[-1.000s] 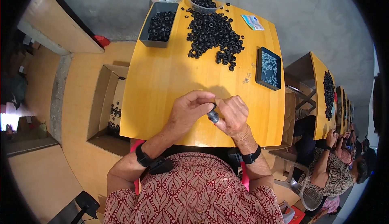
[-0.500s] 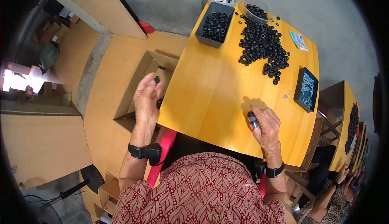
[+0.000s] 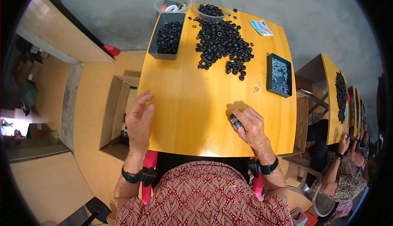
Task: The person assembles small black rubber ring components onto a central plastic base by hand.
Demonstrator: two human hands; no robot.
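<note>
My right hand [image 3: 251, 128] is closed around a short cylindrical tool [image 3: 236, 122], black with a silvery band and a bit of red at its lower end, just above the near right part of the yellow table [image 3: 180, 103]. My left hand [image 3: 140, 123] is at the table's left edge, beside an open cardboard box [image 3: 109, 117]. Its fingers are apart and nothing shows in them. Some small black parts [image 3: 124, 135] lie inside that box. Farther back on the table spreads a heap of small black ring-shaped parts [image 3: 219, 42].
A grey bin [image 3: 163, 56] of black rings stands at the far left, with two clear tubs [image 3: 172, 1] behind. On the right are a dark tray [image 3: 269, 78] of tiny metallic pieces, a few loose ones [image 3: 257, 88] and a packet [image 3: 261, 28]. Other people work at tables farther right.
The small black part in my left hand's fingers is gone, and that hand has moved from above the box to the table's edge. My right hand keeps the tool. The view has turned.
</note>
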